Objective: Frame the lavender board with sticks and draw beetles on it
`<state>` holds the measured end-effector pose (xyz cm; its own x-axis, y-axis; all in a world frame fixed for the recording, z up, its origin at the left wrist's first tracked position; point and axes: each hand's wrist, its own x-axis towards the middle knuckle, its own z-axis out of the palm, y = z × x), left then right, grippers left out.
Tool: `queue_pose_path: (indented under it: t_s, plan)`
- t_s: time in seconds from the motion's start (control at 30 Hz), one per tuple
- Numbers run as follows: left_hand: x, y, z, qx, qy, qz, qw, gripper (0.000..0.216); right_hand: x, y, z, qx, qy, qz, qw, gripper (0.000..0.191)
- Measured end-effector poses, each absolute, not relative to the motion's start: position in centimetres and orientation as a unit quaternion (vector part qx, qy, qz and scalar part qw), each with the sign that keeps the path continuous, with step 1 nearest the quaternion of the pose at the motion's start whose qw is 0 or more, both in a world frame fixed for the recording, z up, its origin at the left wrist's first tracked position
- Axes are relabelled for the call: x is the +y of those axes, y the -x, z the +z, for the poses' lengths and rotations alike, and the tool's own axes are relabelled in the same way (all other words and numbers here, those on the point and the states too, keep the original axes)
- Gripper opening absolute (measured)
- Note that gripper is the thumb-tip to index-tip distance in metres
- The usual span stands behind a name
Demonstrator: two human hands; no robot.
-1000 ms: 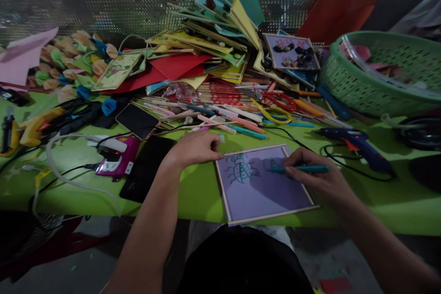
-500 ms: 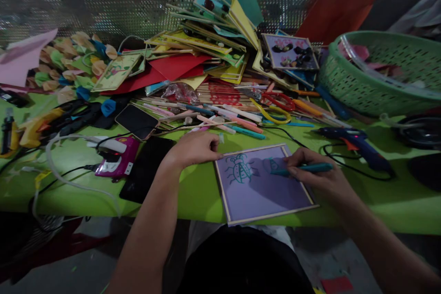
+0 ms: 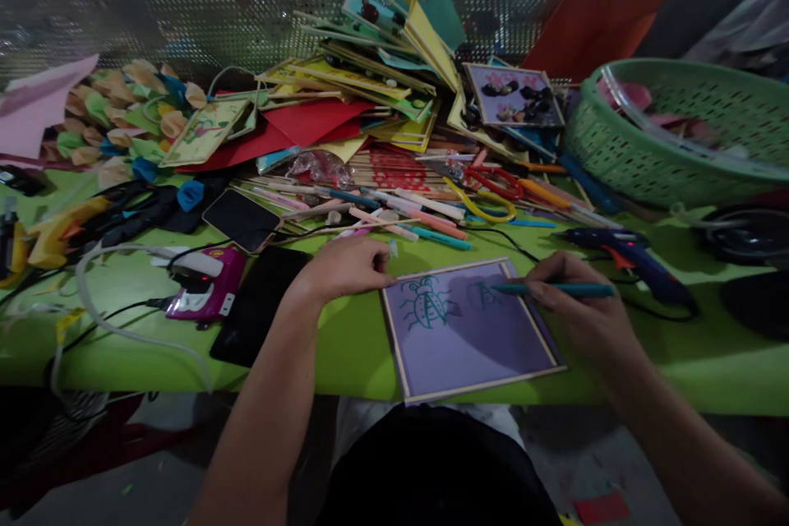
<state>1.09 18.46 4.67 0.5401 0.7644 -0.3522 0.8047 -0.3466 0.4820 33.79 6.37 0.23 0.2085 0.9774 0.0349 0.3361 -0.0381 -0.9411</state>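
Observation:
A purple card (image 3: 456, 357) edged with thin wooden strips lies flat near the table's front edge. A green beetle-like drawing (image 3: 428, 304) fills its upper left, with a smaller, partial green drawing (image 3: 482, 296) to the right. My right hand (image 3: 576, 304) is closed round a teal marker pen (image 3: 583, 290), whose tip is beside the smaller drawing; whether it touches the card I cannot tell. At the card's upper left corner rests my left hand (image 3: 351, 267), fingers curled and thumb against the frame; some fingertips are hidden.
Several markers (image 3: 431, 222), yellow-handled scissors (image 3: 484, 201) and framed cards (image 3: 351, 82) are heaped behind. A glue gun (image 3: 634, 259) and green basket (image 3: 666, 156) stand right. Left are a black tablet (image 3: 259, 304), phone (image 3: 240, 218), purple power adapter (image 3: 206, 283) and loose cables.
My right hand has shifted slightly right and up, with the marker lying flatter. More of the smaller green drawing shows. My left hand stays at the card's corner.

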Motion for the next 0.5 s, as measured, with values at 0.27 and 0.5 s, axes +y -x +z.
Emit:
queue_pose_path:
  t_s: [0.27, 0.5]
  plan:
    - [18.6, -1.1, 4.64, 0.475, -0.823, -0.045, 0.307, 0.028, 6.76, -33.1, 0.71, -0.552, 0.645, 0.304, 0.432, 0.031]
    - [18.48, -1.27, 4.94, 0.482, -0.819, -0.053, 0.308, 0.028, 6.78, -32.96, 0.55, -0.565, 0.645, 0.289, 0.426, 0.028]
